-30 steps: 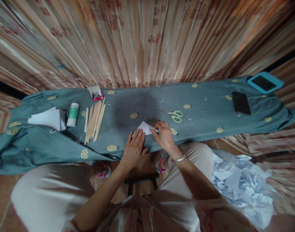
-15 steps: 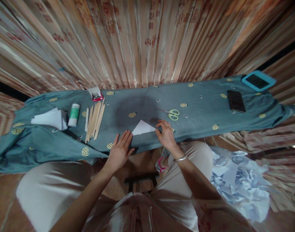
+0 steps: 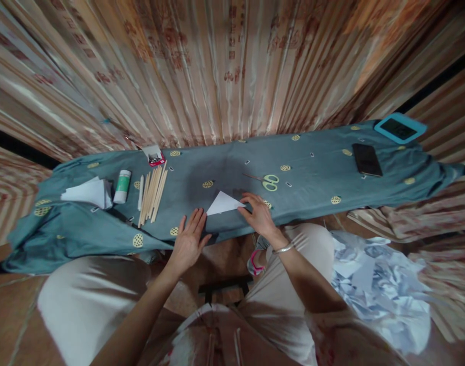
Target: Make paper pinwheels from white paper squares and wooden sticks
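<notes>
A white folded paper triangle point(image 3: 223, 203) lies on the teal patterned cloth near the front edge of the table. Its left corner meets the fingertips of my left hand point(image 3: 189, 240), which rests flat with the thumb apart from the fingers. At the other end, the thumb and forefinger of my right hand point(image 3: 258, 216) close on the right corner of the paper. A bracelet circles my right wrist. Just beyond that hand lie scissors with light green handles point(image 3: 270, 183), blades pointing left.
Left of the paper are wooden sticks point(image 3: 153, 195), a white stick point(image 3: 141, 193), a glue stick point(image 3: 122, 187), stacked white papers point(image 3: 89, 193) and a small red box point(image 3: 155, 156). A phone point(image 3: 367, 159) and blue-framed device point(image 3: 400, 128) lie right. Crumpled paper point(image 3: 381, 290) fills a bag below.
My right thumb and forefinger have moved left over the paper's right corner and pinch it. My left hand stays at the left corner. The view has shifted slightly.
</notes>
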A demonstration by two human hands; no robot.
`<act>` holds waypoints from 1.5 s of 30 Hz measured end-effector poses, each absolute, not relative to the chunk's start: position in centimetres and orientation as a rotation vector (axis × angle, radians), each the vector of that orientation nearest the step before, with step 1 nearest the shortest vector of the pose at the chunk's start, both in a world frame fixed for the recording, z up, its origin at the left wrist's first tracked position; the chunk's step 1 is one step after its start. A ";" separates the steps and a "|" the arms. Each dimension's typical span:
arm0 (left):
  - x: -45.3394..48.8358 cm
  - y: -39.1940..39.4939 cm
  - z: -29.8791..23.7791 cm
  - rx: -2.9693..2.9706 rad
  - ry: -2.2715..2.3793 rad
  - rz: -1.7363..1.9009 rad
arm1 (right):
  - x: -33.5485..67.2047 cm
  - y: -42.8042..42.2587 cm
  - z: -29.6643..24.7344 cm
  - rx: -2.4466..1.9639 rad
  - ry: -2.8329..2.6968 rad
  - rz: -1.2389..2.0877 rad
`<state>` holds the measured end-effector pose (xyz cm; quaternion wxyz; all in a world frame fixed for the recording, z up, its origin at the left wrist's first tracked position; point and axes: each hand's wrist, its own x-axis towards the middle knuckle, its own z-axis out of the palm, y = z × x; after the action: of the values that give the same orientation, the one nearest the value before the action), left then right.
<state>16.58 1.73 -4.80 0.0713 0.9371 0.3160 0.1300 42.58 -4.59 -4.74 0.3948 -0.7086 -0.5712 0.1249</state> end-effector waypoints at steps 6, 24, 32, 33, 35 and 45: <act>17.7 1.9 -4.8 2.725 0.978 0.457 | 42.2 -4.4 -4.6 -1.784 -1.442 0.380; 25.3 4.9 -1.4 2.852 0.732 0.809 | 41.7 -4.4 -2.6 -1.715 -1.538 0.512; 21.5 5.8 -2.5 2.836 0.690 0.934 | 41.7 -4.9 -2.3 -1.651 -1.499 0.830; 20.9 5.7 -2.8 2.821 0.720 0.928 | 41.5 -5.0 -2.3 -1.654 -1.496 0.882; 20.0 5.2 -3.2 2.789 0.782 0.905 | 41.1 -5.2 -2.4 -1.637 -1.541 0.917; 17.9 2.5 -3.9 2.554 0.854 0.751 | 40.5 -5.6 -3.9 -1.531 -1.866 0.305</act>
<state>17.86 2.46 -3.95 0.1721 0.8998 0.3010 0.2647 40.48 -5.60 -3.85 0.3471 -0.5901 -0.7193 0.1175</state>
